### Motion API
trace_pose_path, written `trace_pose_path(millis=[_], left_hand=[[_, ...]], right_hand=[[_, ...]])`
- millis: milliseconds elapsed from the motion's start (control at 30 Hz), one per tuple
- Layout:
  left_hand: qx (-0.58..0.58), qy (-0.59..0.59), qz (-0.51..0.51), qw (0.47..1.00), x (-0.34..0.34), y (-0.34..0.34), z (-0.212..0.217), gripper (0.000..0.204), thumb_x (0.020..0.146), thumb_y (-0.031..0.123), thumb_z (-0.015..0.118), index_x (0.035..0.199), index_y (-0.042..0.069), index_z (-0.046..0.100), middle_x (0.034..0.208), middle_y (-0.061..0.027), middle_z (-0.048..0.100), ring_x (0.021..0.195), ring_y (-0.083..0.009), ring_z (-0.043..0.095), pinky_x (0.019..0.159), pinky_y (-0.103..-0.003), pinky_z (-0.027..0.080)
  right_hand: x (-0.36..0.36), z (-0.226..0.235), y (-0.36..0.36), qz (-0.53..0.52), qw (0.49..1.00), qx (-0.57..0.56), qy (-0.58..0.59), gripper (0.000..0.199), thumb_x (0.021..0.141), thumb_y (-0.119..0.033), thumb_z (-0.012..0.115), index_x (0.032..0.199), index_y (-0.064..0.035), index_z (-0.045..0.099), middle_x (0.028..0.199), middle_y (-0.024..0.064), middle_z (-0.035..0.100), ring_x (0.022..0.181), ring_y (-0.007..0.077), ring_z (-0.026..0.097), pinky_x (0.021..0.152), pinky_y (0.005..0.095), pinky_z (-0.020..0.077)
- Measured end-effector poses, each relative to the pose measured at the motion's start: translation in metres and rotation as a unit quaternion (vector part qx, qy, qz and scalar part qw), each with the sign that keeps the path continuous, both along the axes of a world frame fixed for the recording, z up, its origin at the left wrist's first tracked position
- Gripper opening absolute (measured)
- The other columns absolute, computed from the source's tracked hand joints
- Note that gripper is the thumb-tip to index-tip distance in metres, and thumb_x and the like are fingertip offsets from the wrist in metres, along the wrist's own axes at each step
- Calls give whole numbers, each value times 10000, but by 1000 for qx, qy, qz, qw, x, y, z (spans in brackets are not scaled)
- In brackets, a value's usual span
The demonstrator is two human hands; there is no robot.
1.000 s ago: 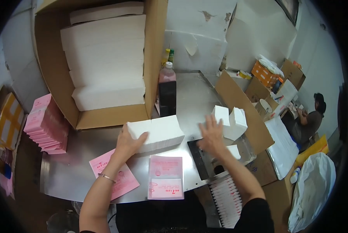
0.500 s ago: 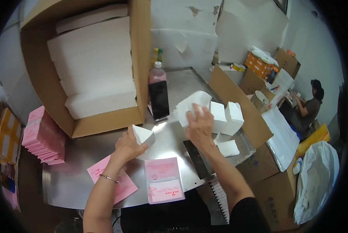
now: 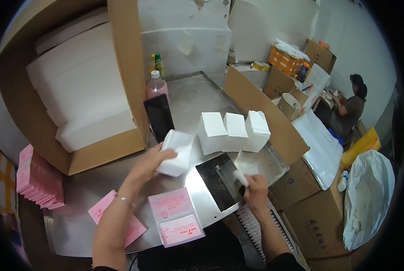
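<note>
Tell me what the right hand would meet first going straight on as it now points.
The right hand would probably meet the row of white stacks, around the middle or right one. Depth is unclear, so it might pass above them.

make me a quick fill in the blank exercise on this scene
The left hand grips a block coloured ____.
Beyond the right hand, ____ white stacks stand in a row.
The packet pile at the picture's left is coloured ____.
The big brown box is made of ____.
Missing words: white; three; pink; cardboard.
</note>
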State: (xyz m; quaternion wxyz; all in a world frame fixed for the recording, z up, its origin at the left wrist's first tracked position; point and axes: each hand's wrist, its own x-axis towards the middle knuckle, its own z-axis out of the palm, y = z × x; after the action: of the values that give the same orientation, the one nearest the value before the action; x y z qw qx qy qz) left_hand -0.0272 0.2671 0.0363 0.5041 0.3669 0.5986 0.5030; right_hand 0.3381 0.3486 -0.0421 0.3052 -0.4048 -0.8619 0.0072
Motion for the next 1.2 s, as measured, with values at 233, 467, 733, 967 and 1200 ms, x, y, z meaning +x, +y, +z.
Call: trace_pose_path(millis=[233, 467, 733, 967, 1200], left_hand=[[-29, -142, 44, 988, 18, 70, -26, 678, 863, 436, 657, 1342, -24, 520, 1149, -133, 637, 1017, -273, 647, 823, -407, 555], [-23, -41, 84, 995, 32, 101, -28, 547, 872, 420, 637, 1227, 3, 655, 1178, -142, 638, 1024, -286, 633, 767, -442, 568], [137, 184, 127, 965, 82, 221, -59, 833, 876, 569, 662, 1417, -40, 488, 1390, -316, 540, 1292, -407, 543, 1077, -418, 433], [132, 212, 96, 964, 82, 205, -59, 848, 935, 436, 633, 1518, -82, 301, 1479, -307, 462, 1349, -377, 506, 1124, -401, 399], [44, 170, -164, 971, 88, 10, -9, 337, 984, 176, 607, 1264, -8, 650, 1134, -172, 726, 1018, -216, 707, 904, -324, 554]], right_hand=[[4, 37, 112, -174, 921, -47, 345, 232, 967, -113, 599, 1117, 35, 695, 817, 116, 664, 706, 168, 589, 688, 347, 484], [1, 7, 111, -74, 882, -182, 428, 253, 973, -179, 600, 936, 70, 624, 696, -7, 525, 666, 79, 446, 595, 305, 400], [18, -9, 4, -112, 831, -206, 504, 282, 1041, -190, 556, 1028, 76, 650, 903, 24, 630, 799, 86, 575, 710, 266, 491], [16, -10, 13, -61, 822, -290, 487, 211, 1017, -151, 586, 995, 55, 622, 829, -16, 598, 727, 79, 525, 670, 273, 472], [26, 105, 38, -111, 941, 231, 222, 404, 796, 56, 620, 1192, 11, 693, 1097, 145, 632, 1025, 305, 595, 889, 400, 473]])
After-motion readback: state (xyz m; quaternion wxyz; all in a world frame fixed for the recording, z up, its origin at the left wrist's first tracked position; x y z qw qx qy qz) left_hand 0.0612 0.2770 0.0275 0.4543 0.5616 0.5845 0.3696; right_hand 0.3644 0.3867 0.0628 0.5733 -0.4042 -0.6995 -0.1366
